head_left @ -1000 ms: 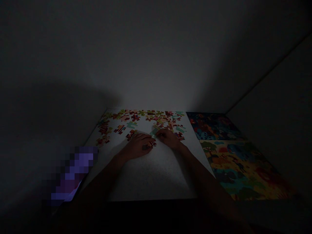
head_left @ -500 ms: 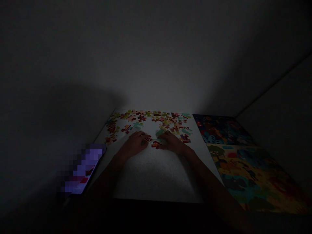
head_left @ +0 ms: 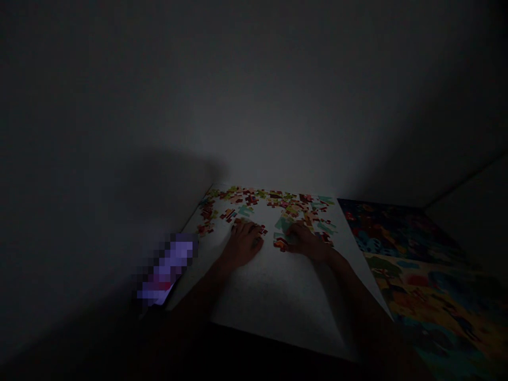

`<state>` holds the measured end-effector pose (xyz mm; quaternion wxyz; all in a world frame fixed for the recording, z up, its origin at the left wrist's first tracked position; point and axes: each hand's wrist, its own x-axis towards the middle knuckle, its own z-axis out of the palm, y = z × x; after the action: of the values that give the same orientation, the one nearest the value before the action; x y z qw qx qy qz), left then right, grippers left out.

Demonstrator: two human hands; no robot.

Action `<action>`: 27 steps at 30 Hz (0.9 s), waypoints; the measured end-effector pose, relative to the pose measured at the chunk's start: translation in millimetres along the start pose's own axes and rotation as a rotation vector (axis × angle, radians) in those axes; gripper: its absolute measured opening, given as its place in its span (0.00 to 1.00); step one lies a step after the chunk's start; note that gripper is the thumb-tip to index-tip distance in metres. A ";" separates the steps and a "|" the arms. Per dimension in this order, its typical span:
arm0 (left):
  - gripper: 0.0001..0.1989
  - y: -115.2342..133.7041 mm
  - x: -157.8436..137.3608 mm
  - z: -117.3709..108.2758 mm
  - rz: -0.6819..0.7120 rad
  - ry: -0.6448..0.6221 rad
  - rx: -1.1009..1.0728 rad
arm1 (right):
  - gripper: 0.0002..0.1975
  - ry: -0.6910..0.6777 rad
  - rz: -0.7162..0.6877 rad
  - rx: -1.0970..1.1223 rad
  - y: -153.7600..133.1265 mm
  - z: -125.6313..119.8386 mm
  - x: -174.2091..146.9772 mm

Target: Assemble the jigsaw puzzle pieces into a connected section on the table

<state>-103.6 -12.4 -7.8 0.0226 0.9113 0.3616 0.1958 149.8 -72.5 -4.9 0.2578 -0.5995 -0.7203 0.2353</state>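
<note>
In dim light, my left hand [head_left: 243,244] is closed, its fingertips on a small red-and-white jigsaw puzzle piece [head_left: 263,230]. Opposite it, my right hand [head_left: 306,242] has thumb and fingers closed around the edge of an orange-red and pale puzzle piece [head_left: 280,244]. A narrow gap of white surface separates the two pieces. Just beyond the right fingers lies a pale green piece [head_left: 283,223], partly covered by them. Fine detail on the pieces is too dark to make out.
Several loose puzzle pieces [head_left: 251,198] form an arc along the back and sides of the white tabletop [head_left: 273,296]. A lit screen, blurred out [head_left: 170,270], stands at left. Colourful illustrated pictures [head_left: 420,280] lie at right. A pale wall [head_left: 270,121] rises behind.
The view has shifted, so the whole scene sits further right and slightly lower. My hands have drawn a little apart, and the gap between the two pieces is wider.
</note>
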 end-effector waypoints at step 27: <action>0.17 -91.0 8.4 -1.7 -0.483 0.083 0.074 | 0.22 -0.087 0.130 0.296 -14.0 -8.5 -1.7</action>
<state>-157.9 60.1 -20.0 0.0205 0.7899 0.5764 0.2084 145.3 -76.4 10.4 0.2960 -0.5896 -0.6479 0.3807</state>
